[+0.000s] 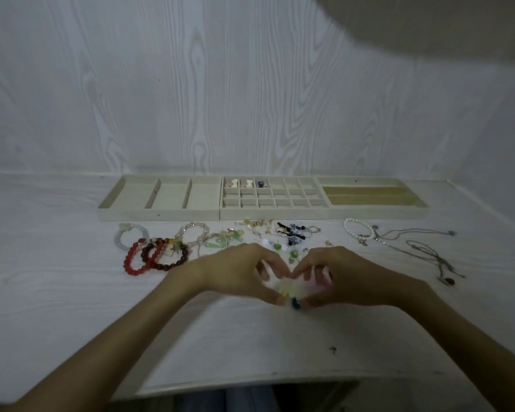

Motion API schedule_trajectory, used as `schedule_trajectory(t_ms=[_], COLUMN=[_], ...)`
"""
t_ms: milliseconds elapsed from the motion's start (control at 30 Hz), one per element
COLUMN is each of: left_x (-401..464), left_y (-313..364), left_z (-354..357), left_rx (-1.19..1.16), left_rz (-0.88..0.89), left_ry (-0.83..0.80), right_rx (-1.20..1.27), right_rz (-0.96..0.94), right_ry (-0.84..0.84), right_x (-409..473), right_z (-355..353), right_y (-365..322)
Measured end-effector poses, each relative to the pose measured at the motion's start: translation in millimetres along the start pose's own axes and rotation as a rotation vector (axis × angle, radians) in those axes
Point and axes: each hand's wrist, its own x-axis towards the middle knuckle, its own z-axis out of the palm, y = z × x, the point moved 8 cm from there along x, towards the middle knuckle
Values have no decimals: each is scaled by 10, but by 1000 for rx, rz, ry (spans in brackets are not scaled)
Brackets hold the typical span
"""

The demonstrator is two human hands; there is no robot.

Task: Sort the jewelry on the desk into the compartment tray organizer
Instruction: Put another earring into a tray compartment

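Both hands, left hand (238,270) and right hand (344,273), curl fingertips together around small blurred jewelry (295,301) above the desk (72,292).

No readable text, labels, brands or numbers anywhere. Checked the tray organizer (167,214) walls, the counter (72,292) surface and the wall panel (191,84): plain wood grain and fabric only (frame is dim and soft, so any fine print would be lost anyway). Jewelry pieces carry no legible marks at this resolution.
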Motion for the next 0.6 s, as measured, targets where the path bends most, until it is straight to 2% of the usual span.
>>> schedule_trajectory(t_ms=[233,367,433,500,600], left_x=[-34,-66,-28,34,144], left_y=[-180,-251,-246,-226,-238], left_z=[-170,-354,-499,-692,-971], left_rx=[213,184,95,-119,-332], left_rz=[-106,-130,-111,-63,-40], left_ry=[233,254,285,344,433], right_rx=[-11,226,371,520,550], right_rz=[-30,8,-19,-22,-15], right_ry=[71,117,98,84,150], right_x=[41,175,302,458,726], right_z=[-17,-210,-308,-402,-587], right_y=[-32,3,-26,-22,7])
